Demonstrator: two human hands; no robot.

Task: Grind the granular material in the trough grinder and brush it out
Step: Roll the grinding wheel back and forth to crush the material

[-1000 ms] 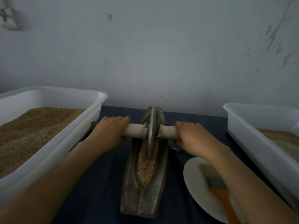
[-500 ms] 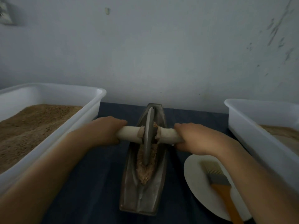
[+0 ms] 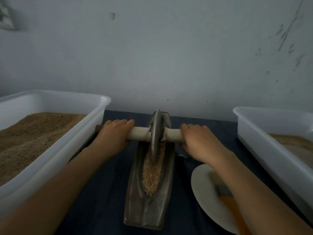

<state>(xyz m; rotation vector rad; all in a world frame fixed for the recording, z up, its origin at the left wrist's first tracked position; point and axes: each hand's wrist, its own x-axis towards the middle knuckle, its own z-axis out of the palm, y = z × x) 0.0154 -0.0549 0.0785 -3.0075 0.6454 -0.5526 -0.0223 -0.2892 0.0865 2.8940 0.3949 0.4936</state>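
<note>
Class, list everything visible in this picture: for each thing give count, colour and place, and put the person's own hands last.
trough grinder: 1, dark metal, centre of cloth
grinding wheel: 1, grey, far part of trough
wooden handle: 1, pale, through wheel
granular material: 1 heap, tan, in trough
tubs: 2, white, left and right, holding brown grain
plate: 1, white, near right
brush: 1, orange handle, on plate
cloth: 1, dark blue, under everything
left hand: grips handle
right hand: grips handle

Brush (image 3: 225, 192) partly behind right forearm.

Head view, forward-down, close above hands
</note>
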